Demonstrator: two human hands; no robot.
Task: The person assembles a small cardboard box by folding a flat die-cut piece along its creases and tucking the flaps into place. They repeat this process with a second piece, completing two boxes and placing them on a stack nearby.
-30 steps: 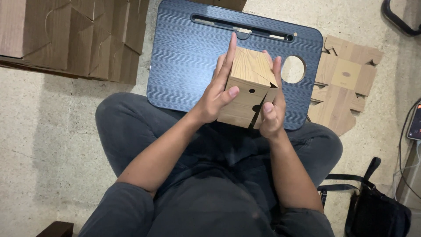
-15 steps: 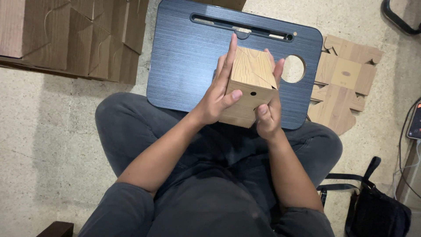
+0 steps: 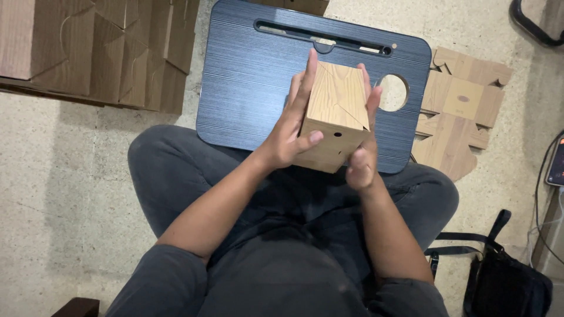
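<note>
A wood-patterned cardboard box (image 3: pixel 333 114) is held above a dark blue lap desk (image 3: pixel 247 82). My left hand (image 3: pixel 291 126) presses its left side, fingers stretched up along the box and the thumb on the front face near a small round hole. On the other side my right hand (image 3: pixel 365 147) clasps the box's right face, fingers pointing up behind it. The top flaps look folded shut with a diagonal seam. The box tilts slightly away from me.
Flat, unfolded wood-patterned box blanks (image 3: pixel 461 111) lie on the floor at the right of the lap desk. A stack of brown cardboard sheets (image 3: pixel 88 47) lies at the upper left. A black bag (image 3: pixel 505 282) sits at the lower right. My legs are crossed below the desk.
The box has been turned in my hands: the open slotted end seen earlier is now closed, and the flat top faces up. Both hands stayed on its sides.
</note>
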